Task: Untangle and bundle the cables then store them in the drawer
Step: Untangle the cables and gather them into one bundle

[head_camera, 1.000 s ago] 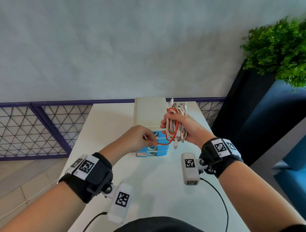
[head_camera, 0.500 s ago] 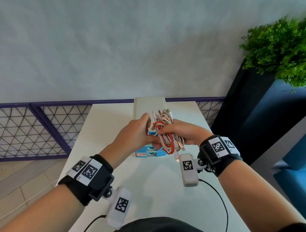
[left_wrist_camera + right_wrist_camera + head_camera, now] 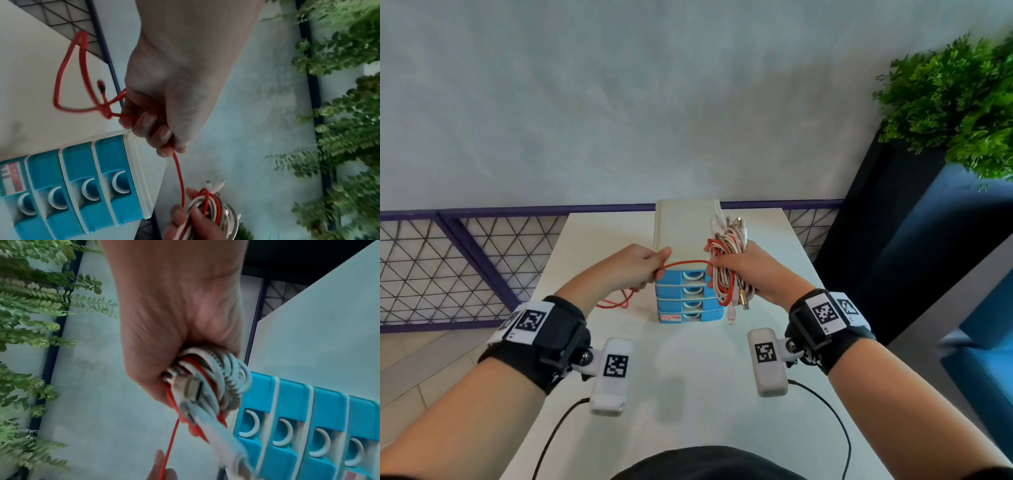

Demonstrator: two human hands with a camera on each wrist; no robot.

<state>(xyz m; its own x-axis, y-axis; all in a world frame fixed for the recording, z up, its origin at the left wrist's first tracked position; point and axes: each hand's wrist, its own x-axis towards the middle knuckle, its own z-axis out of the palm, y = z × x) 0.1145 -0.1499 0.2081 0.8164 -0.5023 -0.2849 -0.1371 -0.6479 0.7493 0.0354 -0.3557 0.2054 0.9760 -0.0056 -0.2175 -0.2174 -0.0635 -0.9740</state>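
Light was soft, even daylight with no hard shadows; only a faint grey smudge lay on the worktop (image 3: 688, 394) below the left grip (image 3: 635, 270) and the right grip (image 3: 739, 270). The head view was sharp near both grips and bent at its edges, where the plant (image 3: 955, 106) smeared. Both wrist views were dimmer, with a cool cast. The red cable (image 3: 68, 78) beyond the left grip was motion-blurred, and the cable ends (image 3: 222, 439) beneath the right grip were badly smeared.

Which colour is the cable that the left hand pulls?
Red cable, pinched by the left hand; clearest in the head view.
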